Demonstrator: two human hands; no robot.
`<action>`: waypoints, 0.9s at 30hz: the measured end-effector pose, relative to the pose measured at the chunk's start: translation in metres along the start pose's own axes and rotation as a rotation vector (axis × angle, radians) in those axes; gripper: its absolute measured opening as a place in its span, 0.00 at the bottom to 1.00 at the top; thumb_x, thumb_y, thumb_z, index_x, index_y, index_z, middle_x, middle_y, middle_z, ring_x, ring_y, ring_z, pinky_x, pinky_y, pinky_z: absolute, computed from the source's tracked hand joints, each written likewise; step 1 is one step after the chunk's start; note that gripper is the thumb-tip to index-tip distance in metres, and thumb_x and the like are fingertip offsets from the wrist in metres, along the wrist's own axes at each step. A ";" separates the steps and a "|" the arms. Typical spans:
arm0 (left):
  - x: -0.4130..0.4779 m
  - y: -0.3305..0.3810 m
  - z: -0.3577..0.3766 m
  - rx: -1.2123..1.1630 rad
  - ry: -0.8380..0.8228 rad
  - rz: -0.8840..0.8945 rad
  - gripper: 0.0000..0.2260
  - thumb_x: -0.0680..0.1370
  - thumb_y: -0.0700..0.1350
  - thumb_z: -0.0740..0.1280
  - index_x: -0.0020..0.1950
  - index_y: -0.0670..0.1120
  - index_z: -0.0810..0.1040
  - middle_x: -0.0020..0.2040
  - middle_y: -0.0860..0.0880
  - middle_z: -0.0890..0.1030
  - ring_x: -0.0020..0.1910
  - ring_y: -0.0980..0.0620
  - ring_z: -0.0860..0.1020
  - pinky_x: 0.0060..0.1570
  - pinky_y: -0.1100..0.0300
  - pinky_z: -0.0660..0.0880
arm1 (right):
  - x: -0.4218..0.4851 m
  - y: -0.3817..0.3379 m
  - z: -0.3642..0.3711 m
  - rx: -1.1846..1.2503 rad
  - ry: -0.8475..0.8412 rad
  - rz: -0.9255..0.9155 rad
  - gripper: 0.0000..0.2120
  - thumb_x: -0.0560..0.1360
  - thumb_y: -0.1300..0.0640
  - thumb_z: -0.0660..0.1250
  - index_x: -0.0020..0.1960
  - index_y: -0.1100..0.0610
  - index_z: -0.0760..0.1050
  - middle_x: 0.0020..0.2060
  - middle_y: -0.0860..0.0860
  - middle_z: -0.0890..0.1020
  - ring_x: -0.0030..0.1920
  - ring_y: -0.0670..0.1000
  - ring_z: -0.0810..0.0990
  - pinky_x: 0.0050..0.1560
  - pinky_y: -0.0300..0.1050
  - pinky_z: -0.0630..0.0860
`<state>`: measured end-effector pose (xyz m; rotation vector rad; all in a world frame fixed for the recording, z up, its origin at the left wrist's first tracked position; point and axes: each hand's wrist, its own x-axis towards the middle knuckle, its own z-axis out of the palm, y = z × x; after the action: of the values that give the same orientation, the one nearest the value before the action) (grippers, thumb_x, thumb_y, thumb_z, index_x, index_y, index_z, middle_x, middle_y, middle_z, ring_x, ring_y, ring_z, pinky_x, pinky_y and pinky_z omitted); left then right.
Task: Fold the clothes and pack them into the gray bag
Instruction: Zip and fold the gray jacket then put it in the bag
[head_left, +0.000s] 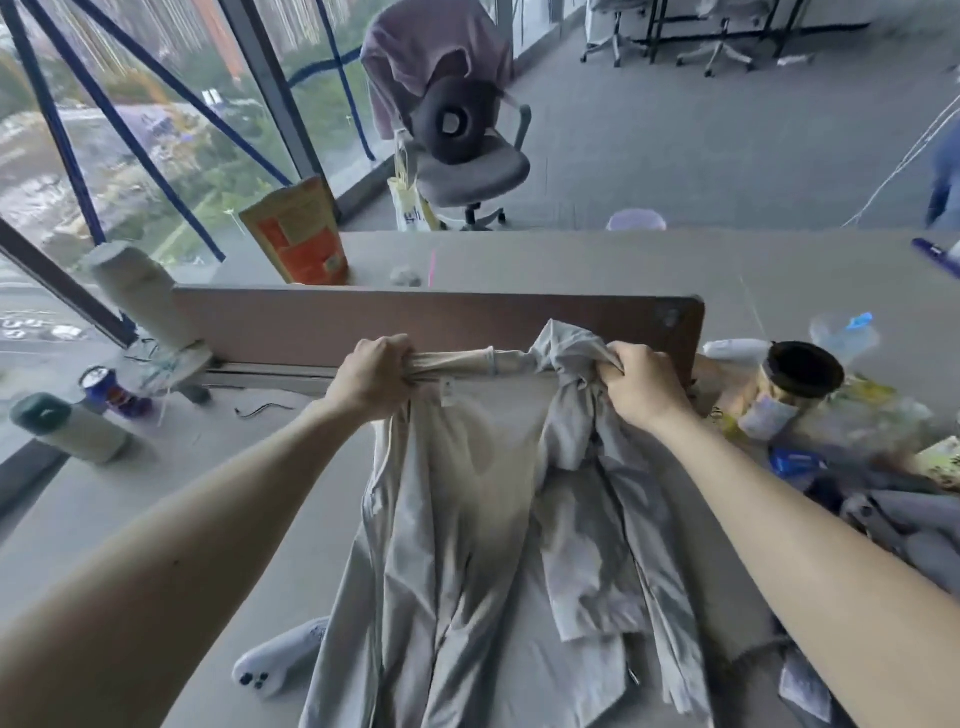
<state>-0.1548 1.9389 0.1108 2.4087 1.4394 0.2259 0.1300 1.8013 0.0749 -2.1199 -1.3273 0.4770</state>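
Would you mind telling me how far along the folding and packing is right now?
Nothing looks folded or packed yet. The left hand and right hand grip the top of the gray jacket, spread unfolded on the desk. Left: folding it, the white sock, the gray heap at right; no bag identifiable.

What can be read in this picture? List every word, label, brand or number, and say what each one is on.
Nothing here reads clearly enough to quote.
Orange bag: print too blurred.
Blue can: logo too blurred.
White tag on the jacket: too small.
Tote bag beside the chair: letters too blurred.
Road markings, far left: unreadable.
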 end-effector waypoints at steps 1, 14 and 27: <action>0.003 -0.003 0.009 -0.007 0.003 -0.028 0.10 0.69 0.43 0.72 0.50 0.47 0.80 0.46 0.42 0.83 0.48 0.37 0.79 0.46 0.49 0.77 | 0.003 0.004 0.007 0.021 -0.013 0.013 0.10 0.80 0.56 0.62 0.40 0.52 0.74 0.44 0.59 0.84 0.50 0.64 0.80 0.41 0.49 0.67; -0.027 -0.071 0.134 -0.128 -0.123 -0.238 0.23 0.73 0.47 0.74 0.67 0.46 0.75 0.63 0.44 0.80 0.60 0.40 0.77 0.58 0.48 0.74 | -0.030 0.094 0.129 0.099 -0.283 0.182 0.09 0.80 0.59 0.63 0.45 0.63 0.76 0.35 0.55 0.78 0.37 0.58 0.75 0.35 0.47 0.64; -0.254 -0.138 0.196 -0.243 -0.383 -0.626 0.18 0.73 0.50 0.74 0.57 0.44 0.75 0.48 0.46 0.81 0.52 0.42 0.79 0.50 0.53 0.74 | -0.197 0.127 0.151 -0.148 -0.415 0.307 0.26 0.75 0.60 0.69 0.72 0.60 0.69 0.70 0.58 0.71 0.70 0.58 0.69 0.69 0.49 0.64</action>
<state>-0.3321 1.7380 -0.1140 1.6001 1.7593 -0.1907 0.0437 1.6261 -0.1236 -2.4532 -1.2835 1.0197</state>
